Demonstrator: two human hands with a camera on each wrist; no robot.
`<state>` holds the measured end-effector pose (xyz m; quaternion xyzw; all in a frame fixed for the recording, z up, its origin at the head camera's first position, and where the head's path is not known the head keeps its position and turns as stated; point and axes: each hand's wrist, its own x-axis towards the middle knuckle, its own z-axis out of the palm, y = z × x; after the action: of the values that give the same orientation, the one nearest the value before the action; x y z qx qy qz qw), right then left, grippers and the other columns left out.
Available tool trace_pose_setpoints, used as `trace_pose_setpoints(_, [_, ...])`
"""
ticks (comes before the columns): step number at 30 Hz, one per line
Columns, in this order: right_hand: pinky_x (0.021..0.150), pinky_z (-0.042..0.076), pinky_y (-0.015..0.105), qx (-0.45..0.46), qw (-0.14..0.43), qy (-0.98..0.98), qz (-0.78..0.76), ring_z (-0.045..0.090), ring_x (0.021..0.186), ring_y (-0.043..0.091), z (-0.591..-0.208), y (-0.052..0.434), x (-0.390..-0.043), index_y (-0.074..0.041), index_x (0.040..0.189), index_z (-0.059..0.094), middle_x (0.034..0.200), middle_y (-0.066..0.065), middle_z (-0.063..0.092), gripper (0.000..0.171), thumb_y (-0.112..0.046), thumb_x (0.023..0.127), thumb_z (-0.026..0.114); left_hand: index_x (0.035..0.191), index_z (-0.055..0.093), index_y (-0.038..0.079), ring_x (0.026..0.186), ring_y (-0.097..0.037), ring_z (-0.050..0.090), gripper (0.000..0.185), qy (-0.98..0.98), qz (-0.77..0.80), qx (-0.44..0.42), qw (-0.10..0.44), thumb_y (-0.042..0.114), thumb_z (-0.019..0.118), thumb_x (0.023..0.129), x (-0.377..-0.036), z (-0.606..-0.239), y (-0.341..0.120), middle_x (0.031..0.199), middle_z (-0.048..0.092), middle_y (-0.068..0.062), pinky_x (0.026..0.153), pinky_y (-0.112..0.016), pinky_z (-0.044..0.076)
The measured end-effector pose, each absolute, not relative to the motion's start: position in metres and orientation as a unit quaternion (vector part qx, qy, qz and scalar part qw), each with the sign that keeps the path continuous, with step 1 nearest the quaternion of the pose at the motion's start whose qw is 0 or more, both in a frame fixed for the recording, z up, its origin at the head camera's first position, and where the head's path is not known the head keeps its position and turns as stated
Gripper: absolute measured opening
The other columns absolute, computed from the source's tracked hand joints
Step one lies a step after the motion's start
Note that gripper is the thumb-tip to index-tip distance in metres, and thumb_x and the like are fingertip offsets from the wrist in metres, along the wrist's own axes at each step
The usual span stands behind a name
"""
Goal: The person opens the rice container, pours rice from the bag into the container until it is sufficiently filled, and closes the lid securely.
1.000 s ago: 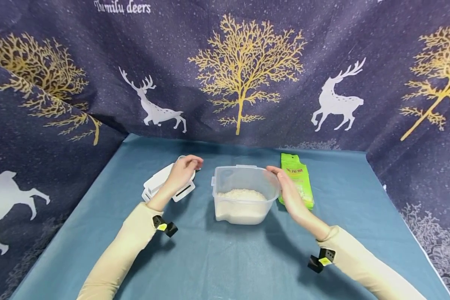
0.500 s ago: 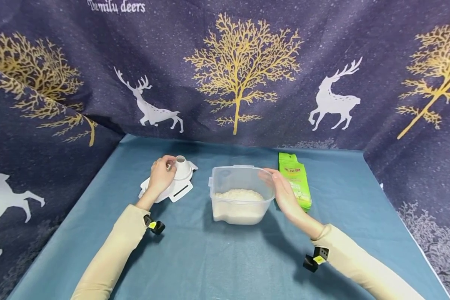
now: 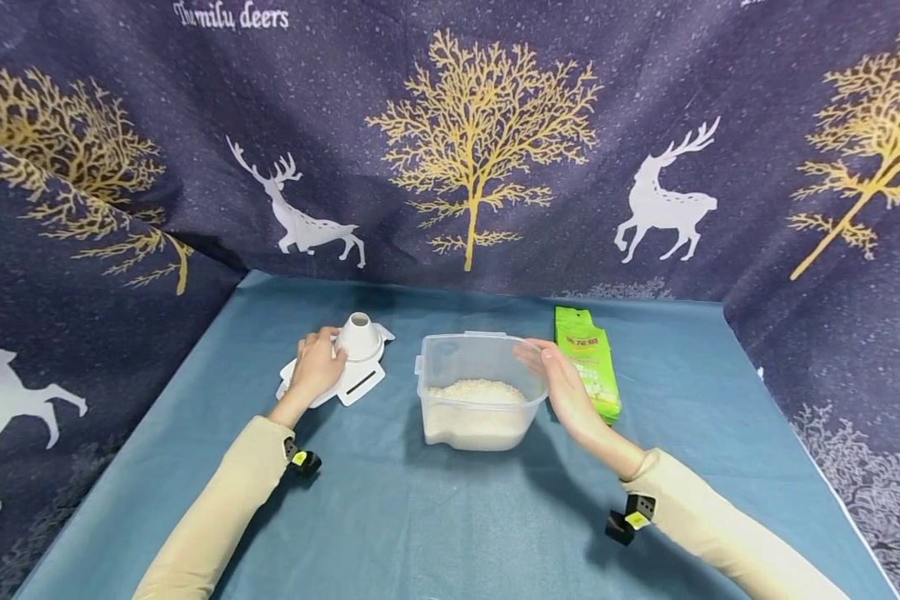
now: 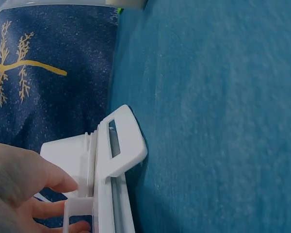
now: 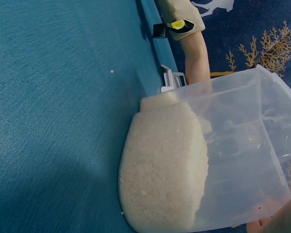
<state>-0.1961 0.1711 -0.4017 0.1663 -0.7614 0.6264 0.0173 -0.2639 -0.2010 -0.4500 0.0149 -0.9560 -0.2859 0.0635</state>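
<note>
Two hands work mid-tabletop (image 3: 450, 517): the left hand (image 3: 317, 369) curls its fingers (image 4: 48, 177) round a white lid (image 3: 345, 367) with a funnel spout, left of the clear container (image 3: 480, 392) of rice (image 3: 476, 392). The right hand (image 3: 566, 387) lays relaxed fingers on the container's right wall. Beside it lies a green packet (image 3: 588, 360), print unreadable; the backdrop (image 3: 457, 142) reads "milu deers".

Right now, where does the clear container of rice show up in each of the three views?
Head: clear container at table centre, the right hand on its right wall.
Left wrist: only a sliver of its rim along the top edge.
Right wrist: fills the right half, rice heaped inside.
Shared landmark: the white lid beside it.
</note>
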Motion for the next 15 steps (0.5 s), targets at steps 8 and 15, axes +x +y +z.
trace_pose_setpoints(8, [0.107,0.039,0.023,0.173,0.021,-0.755,0.632,0.054,0.125,0.013,-0.404,0.172,-0.197,0.011,0.135,0.04,0.137,0.032,0.049,0.047,-0.023,0.108,0.023,0.124,0.053,-0.008,0.112,-0.051,0.049,0.036,-0.967,-0.24,0.015,0.089,0.012,0.053,0.094,-0.255,-0.451,-0.202,0.118,0.056,-0.036,0.095,-0.056,0.041])
trace_pose_setpoints(15, [0.106,0.039,0.019,0.178,0.022,-0.747,0.641,0.055,0.123,0.008,-0.403,0.172,-0.196,0.011,0.135,0.04,0.137,0.032,0.049,0.047,-0.023,0.108,0.023,0.111,0.063,-0.011,0.105,-0.05,0.055,0.029,-0.962,-0.249,0.004,0.113,0.008,0.061,0.089,-0.247,-0.453,-0.206,0.108,0.061,-0.033,0.087,-0.057,0.046])
